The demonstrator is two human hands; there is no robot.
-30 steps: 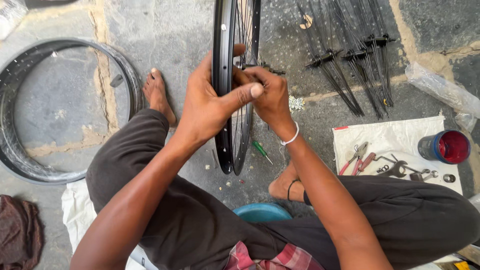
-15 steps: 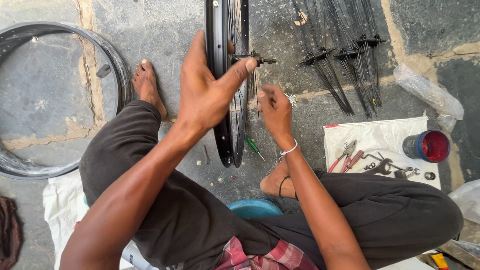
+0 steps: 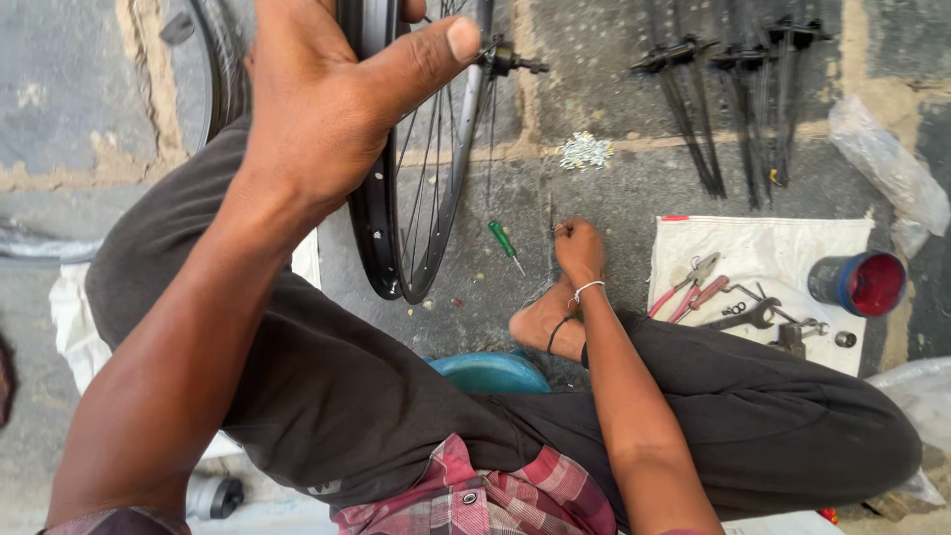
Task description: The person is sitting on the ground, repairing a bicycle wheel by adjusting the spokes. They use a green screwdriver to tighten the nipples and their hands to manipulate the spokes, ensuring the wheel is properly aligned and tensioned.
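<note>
Left hand (image 3: 327, 109) gripping upright bicycle wheel (image 3: 421, 198), top cut off; right hand (image 3: 578, 253) pinching thin spoke (image 3: 551, 213), barely discernible, beside green screwdriver (image 3: 505, 244).

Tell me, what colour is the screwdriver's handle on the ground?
Green, on the small screwdriver; head view.

Floor-level bicycle repair workshop: spoked wheel (image 3: 416, 178), pliers (image 3: 684, 287), spanner (image 3: 748, 317).

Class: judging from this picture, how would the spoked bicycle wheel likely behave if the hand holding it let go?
The wheel stands upright on its narrow rim, steadied by the left hand, so it would probably tip or roll. Its thin spokes suggest it is light for its size, and probably stiff.
</note>
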